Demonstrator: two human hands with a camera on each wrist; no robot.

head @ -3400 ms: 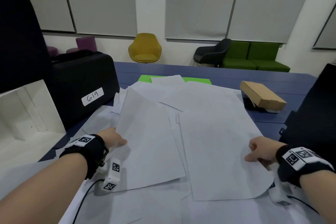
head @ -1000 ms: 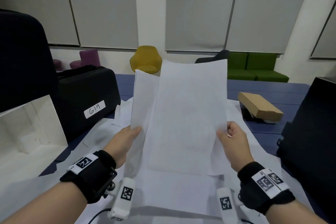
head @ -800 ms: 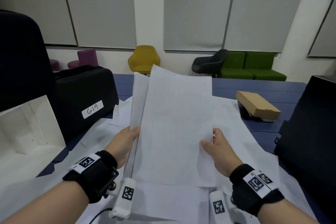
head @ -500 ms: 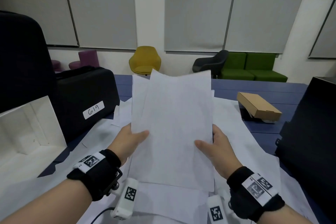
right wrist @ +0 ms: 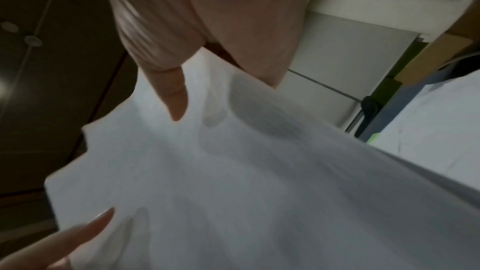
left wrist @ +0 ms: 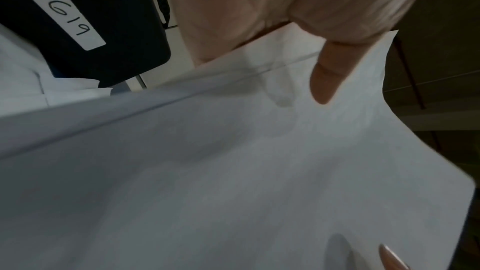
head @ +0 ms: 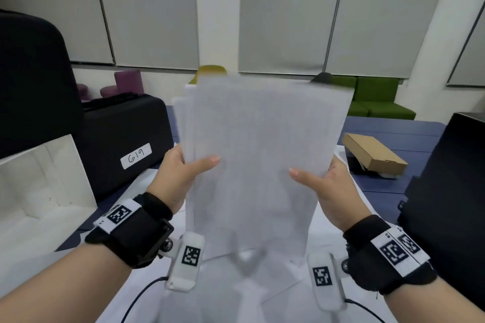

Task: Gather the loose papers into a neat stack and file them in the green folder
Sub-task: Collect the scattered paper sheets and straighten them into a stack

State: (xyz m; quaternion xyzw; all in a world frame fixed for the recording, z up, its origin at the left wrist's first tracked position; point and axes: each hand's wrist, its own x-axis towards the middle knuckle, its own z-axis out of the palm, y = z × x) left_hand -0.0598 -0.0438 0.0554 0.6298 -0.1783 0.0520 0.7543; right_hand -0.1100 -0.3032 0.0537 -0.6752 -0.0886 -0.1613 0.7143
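Both forearms reach forward, wrists banded. The left hand (head: 181,174) and right hand (head: 329,189) are raised, thumbs in front pinching the sheets (head: 257,155) between them.

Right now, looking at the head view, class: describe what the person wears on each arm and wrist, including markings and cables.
Both forearms are bare, with no sleeves. The left hand and right hand each have a black wrist strap bearing a white band printed with black square code markers. A white camera module with its own code marker hangs under each wrist, trailing a thin dark cable.
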